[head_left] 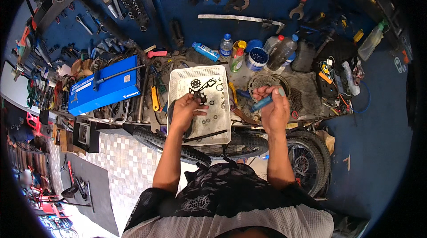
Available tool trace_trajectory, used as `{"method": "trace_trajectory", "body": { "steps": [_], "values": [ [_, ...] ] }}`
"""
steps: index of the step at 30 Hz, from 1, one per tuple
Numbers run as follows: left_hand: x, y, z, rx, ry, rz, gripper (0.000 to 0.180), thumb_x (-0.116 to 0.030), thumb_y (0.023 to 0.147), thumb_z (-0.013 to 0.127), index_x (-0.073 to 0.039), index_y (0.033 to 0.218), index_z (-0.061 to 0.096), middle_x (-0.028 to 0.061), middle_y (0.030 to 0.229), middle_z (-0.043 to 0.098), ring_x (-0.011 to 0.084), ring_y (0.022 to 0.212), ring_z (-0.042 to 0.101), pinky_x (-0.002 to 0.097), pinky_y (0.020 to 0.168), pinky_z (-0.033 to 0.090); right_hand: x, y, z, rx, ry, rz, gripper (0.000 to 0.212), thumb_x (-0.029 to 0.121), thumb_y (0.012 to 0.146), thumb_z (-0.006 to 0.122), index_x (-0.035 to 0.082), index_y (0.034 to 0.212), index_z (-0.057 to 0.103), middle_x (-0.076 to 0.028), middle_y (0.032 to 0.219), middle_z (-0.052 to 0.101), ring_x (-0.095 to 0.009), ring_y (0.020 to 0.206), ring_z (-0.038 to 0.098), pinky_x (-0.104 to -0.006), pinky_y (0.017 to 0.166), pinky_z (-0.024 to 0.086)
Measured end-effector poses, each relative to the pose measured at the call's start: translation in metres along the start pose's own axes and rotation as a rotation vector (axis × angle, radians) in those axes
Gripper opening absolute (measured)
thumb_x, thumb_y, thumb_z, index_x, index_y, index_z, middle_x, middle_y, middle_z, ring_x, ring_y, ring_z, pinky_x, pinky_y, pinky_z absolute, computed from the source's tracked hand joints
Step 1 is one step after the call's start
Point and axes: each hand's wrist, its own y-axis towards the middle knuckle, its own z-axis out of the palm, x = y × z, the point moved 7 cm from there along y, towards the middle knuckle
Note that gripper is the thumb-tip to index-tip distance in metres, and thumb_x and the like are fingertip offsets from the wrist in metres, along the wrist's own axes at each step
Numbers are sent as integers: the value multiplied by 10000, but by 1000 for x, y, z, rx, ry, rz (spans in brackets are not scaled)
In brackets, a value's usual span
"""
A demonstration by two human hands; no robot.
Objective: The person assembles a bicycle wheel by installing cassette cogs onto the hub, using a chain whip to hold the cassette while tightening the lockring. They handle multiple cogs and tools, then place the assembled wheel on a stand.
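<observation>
My left hand (183, 114) is over a white perforated plastic tray (177, 74), fingers curled at a black derailleur cage (207, 87), which it appears to grip by its near end. A toothed pulley wheel (195, 83) lies beside the cage. Small rings and washers (211, 102) are spread over the tray floor, and a thin black rod (205, 136) lies across its near end. Right of the tray, my right hand (275, 109) is raised with its fingers closed around a blue cylindrical object (261, 103); its exact kind is partly hidden by the fingers.
A blue box (106, 84) with a T-shaped tool on it stands left. Bottles (226, 45) and a blue tub (257, 59) line the bench's back. Behind my right hand sits a cassette of sprockets (266, 81). Wheels (307, 162) stand below the bench edge; tools hang on the wall.
</observation>
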Motion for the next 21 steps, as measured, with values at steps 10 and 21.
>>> {"method": "trace_trajectory", "body": {
  "steps": [10, 21],
  "values": [
    [4, -104, 25, -70, -119, 47, 291, -141, 1059, 603, 73, 1244, 671, 96, 1053, 659, 237, 980, 732, 374, 711, 673, 0, -3, 85, 143, 500, 123, 614, 625, 1078, 286, 72, 1073, 552, -15, 640, 413, -149, 587, 410, -347, 608, 400],
    [-62, -156, 56, -181, 34, 325, 329, 1, 1021, 584, 111, 1330, 614, 125, 1052, 634, 262, 866, 760, 337, 655, 681, 8, -26, 146, 416, 672, 212, 449, 501, 1064, 298, 124, 936, 507, 18, 494, 320, -123, 411, 275, -330, 476, 325]
  ]
}}
